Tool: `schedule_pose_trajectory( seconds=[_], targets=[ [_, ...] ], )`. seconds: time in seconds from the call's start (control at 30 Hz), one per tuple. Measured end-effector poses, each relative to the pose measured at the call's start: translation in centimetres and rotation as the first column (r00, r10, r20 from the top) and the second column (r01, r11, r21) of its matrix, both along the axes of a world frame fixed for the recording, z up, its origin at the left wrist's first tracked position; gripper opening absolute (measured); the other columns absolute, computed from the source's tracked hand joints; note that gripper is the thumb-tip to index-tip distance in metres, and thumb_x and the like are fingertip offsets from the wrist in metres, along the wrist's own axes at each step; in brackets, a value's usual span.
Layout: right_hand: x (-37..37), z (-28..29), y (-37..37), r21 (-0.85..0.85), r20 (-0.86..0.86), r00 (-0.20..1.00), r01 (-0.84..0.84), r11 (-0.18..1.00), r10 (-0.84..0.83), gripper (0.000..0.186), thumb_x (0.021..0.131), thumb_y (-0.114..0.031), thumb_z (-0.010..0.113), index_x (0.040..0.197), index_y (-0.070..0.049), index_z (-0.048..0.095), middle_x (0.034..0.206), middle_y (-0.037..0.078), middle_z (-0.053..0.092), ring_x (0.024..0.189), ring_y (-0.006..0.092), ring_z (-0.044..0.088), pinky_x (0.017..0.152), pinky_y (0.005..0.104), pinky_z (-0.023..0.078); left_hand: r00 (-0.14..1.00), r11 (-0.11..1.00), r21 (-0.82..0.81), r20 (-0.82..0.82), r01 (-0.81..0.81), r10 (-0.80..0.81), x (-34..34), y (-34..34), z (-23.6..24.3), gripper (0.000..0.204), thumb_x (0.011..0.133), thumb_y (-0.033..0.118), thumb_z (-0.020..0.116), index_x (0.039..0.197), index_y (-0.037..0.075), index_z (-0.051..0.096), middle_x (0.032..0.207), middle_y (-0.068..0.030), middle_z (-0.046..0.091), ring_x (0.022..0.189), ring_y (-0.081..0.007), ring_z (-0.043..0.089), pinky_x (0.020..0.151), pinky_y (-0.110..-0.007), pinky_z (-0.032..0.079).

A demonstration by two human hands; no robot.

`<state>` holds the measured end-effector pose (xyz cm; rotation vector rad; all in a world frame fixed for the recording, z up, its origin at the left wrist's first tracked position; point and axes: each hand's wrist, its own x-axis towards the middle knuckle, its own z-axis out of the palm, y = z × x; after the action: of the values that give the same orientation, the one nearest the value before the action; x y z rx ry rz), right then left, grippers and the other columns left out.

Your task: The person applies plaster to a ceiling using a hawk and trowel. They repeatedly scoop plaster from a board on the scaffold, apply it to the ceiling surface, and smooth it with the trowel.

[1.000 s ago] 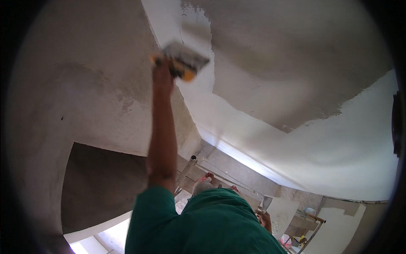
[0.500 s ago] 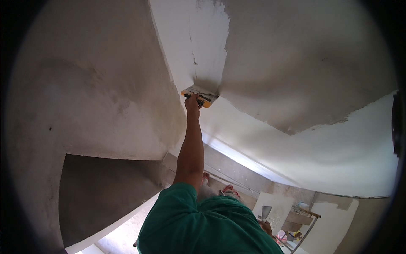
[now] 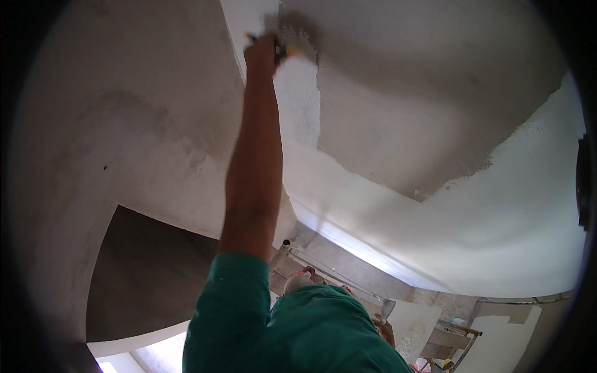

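Observation:
My left hand (image 3: 261, 53) is raised high, closed on the handle of a wide putty spatula (image 3: 290, 53) with yellow and black parts, blurred against the white band of plaster (image 3: 295, 109) beside the grey patch (image 3: 404, 99) on the surface overhead. My right hand (image 3: 384, 331), partly hidden by my green-shirted body, is closed on a narrower metal scraper (image 3: 387, 309), held low at the right of my body.
A bare plastered wall (image 3: 124, 112) fills the left, with a dark recess (image 3: 149, 273) low in it. Below me are scaffold boards (image 3: 444, 337), metal rails (image 3: 471, 342), a pink bag (image 3: 421, 363) and my feet (image 3: 306, 271). A white panel (image 3: 497, 339) lies at lower right.
My left arm and spatula went from high up down toward the middle half a second ago, and are now high again, nearer the top edge. My right hand stays low with the scraper.

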<state>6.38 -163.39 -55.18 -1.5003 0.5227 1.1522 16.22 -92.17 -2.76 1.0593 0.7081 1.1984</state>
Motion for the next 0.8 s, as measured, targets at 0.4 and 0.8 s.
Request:
schedule_pose_trajectory(
  seconds=[0.4, 0.8],
  targets=[
    [1.4, -0.5, -0.6, -0.145, 0.057, 0.996, -0.055, 0.988, 0.064, 0.035, 0.076, -0.016, 0.074, 0.106, -0.005, 0.062, 0.088, 0.005, 0.064, 0.075, 0.0185, 0.058, 0.063, 0.0349, 0.048, 0.971, 0.97, 0.238, 0.215, 0.051, -0.104, -4.7, -3.1, -1.5, 0.023, 0.095, 0.017, 0.05, 0.109, -0.001, 0.052, 0.102, -0.0095, 0.059, 0.091, -0.0198, 0.059, 0.08, -0.033, 0.051],
    [-0.9, 1.9, -0.4, -0.146, 0.033, 0.997, -0.068, 0.987, 0.074, 0.04, 0.077, -0.019, 0.074, 0.112, -0.006, 0.06, 0.088, 0.006, 0.064, 0.077, 0.0189, 0.058, 0.062, 0.0348, 0.046, 1.0, 0.88, -0.474, 0.019, 0.016, -0.007, -2.7, -0.2, -39.7, 0.03, 0.076, 0.021, 0.063, 0.097, 0.001, 0.055, 0.084, -0.0083, 0.06, 0.069, -0.0178, 0.06, 0.056, -0.033, 0.05]
  ],
)
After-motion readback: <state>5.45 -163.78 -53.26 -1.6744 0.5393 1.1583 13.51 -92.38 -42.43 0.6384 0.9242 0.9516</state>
